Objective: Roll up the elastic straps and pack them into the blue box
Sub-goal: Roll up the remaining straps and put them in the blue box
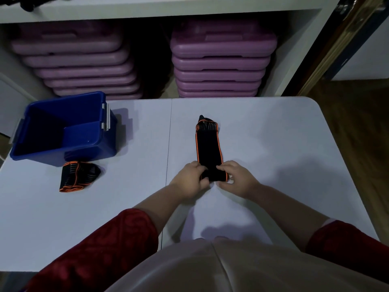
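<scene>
A black elastic strap with orange edges (208, 146) lies stretched lengthwise on the white table (273, 144), running away from me. Its near end is curled into a small roll. My left hand (190, 180) pinches that roll from the left and my right hand (235, 179) pinches it from the right. A second black and orange strap (79, 175) lies loosely bundled at the left, just in front of the blue box (63, 127). The box stands open at the table's far left; its inside is dark and looks empty.
Behind the table, a white shelf unit holds two stacks of purple plastic cases (221, 60). The table's rounded far right corner (311, 102) borders a wooden floor. A seam runs down the table's middle (169, 144).
</scene>
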`<action>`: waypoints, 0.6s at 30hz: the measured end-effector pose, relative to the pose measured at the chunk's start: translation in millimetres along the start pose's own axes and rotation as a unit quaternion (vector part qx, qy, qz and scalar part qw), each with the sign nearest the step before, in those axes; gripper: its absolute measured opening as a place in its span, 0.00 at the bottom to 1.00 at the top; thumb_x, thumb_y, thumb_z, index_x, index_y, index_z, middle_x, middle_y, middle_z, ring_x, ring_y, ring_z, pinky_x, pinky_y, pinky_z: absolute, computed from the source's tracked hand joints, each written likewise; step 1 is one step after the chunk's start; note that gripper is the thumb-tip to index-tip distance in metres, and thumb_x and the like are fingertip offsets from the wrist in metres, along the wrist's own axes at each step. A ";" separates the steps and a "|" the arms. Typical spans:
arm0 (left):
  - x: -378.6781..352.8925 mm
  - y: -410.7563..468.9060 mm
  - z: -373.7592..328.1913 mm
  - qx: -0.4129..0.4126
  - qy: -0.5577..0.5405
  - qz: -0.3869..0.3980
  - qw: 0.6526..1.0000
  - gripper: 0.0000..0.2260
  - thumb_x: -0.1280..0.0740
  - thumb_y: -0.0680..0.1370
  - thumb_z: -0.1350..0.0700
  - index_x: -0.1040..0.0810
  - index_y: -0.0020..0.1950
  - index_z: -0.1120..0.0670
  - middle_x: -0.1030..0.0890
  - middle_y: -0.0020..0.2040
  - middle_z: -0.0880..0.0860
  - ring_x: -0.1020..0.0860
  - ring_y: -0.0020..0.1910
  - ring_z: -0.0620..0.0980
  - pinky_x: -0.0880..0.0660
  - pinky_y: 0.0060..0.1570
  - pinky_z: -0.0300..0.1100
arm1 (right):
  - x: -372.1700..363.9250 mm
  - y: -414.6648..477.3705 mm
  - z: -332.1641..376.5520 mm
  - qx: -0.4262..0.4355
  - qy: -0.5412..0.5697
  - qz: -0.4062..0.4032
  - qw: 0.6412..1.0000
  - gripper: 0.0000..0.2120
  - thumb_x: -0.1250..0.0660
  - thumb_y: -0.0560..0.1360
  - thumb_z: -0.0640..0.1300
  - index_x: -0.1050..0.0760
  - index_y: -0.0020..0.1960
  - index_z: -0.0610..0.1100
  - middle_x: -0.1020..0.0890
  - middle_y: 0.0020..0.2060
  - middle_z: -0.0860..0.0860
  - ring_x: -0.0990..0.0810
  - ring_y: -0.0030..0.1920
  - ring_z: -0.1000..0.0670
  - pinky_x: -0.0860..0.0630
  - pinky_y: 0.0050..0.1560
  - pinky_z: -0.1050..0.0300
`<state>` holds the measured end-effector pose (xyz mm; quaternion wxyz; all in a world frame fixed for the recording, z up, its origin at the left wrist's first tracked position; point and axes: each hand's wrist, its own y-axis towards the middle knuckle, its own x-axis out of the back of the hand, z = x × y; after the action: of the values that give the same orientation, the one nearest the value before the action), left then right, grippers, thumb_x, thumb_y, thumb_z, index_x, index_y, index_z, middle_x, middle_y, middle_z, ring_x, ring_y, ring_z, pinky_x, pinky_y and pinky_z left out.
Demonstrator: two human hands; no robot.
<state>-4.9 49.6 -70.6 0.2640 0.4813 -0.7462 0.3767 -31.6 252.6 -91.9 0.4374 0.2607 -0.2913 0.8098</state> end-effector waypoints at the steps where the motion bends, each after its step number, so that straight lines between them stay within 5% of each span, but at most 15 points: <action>1: 3.6 2.8 -0.5 0.014 -0.022 0.014 1.000 0.16 0.36 0.75 0.51 0.22 0.58 0.58 0.24 0.51 0.56 0.24 0.51 0.56 0.28 0.51 0.44 | 2.6 0.5 -0.4 0.001 -0.006 0.013 1.000 0.28 0.35 0.67 0.59 0.25 0.63 0.46 0.22 0.55 0.49 0.23 0.54 0.51 0.28 0.54 0.60; 4: 3.7 5.5 1.9 0.051 -0.061 0.010 0.997 0.13 0.37 0.78 0.50 0.25 0.58 0.56 0.22 0.49 0.55 0.23 0.49 0.56 0.30 0.46 0.44 | 4.1 4.7 -0.9 -0.034 0.041 0.000 0.999 0.16 0.34 0.71 0.55 0.28 0.58 0.54 0.19 0.49 0.50 0.21 0.47 0.49 0.26 0.50 0.54; 8: -8.1 -3.8 7.4 0.000 -0.003 -0.022 1.000 0.30 0.31 0.74 0.48 0.36 0.73 0.53 0.30 0.66 0.57 0.29 0.63 0.55 0.31 0.61 0.44 | -3.4 12.8 2.8 -0.099 0.072 -0.029 0.992 0.09 0.34 0.73 0.54 0.28 0.51 0.55 0.22 0.36 0.51 0.22 0.41 0.48 0.25 0.48 0.49; 11: -12.3 -4.7 6.3 -0.026 0.062 -0.049 0.997 0.32 0.32 0.72 0.52 0.37 0.74 0.55 0.33 0.70 0.55 0.30 0.65 0.56 0.30 0.63 0.46 | -4.3 19.7 9.1 -0.126 0.067 -0.037 0.989 0.10 0.33 0.72 0.54 0.25 0.51 0.53 0.26 0.31 0.57 0.25 0.38 0.52 0.25 0.49 0.51; 18: -2.4 7.1 3.1 -0.007 0.049 -0.049 0.998 0.23 0.32 0.70 0.49 0.28 0.63 0.56 0.21 0.53 0.57 0.23 0.51 0.56 0.26 0.45 0.46 | -3.4 14.4 9.6 -0.055 0.035 -0.057 0.996 0.23 0.30 0.68 0.53 0.26 0.62 0.51 0.23 0.55 0.49 0.21 0.52 0.49 0.23 0.55 0.51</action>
<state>-10.6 50.1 -76.4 0.3215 0.4968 -0.7105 0.3809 -40.8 237.5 -91.1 0.5064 0.2235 -0.3045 0.7752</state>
